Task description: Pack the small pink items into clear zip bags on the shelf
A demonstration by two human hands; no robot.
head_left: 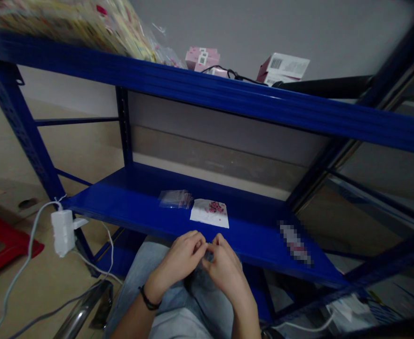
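Note:
My left hand (pixel 188 252) and my right hand (pixel 223 261) meet over my lap, just in front of the blue shelf's near edge. Fingers and thumbs on both are pinched together around something small between them, which I cannot make out. Beyond them on the shelf lies a white sheet of paper (pixel 203 217). A cluster of small pink-red pieces (pixel 215 207) sits on it, with a few loose ones apart. Left of the paper is a little pile of clear plastic bags (pixel 175 198).
A blurred-out flat item (pixel 295 244) rests on the blue shelf (pixel 256 235) at right. The upper shelf beam (pixel 207 87) crosses above, with pink boxes (pixel 203 58) and bagged goods (pixel 87 28) over it. A white power adapter (pixel 63 233) and cables hang left, near a red stool (pixel 9 245).

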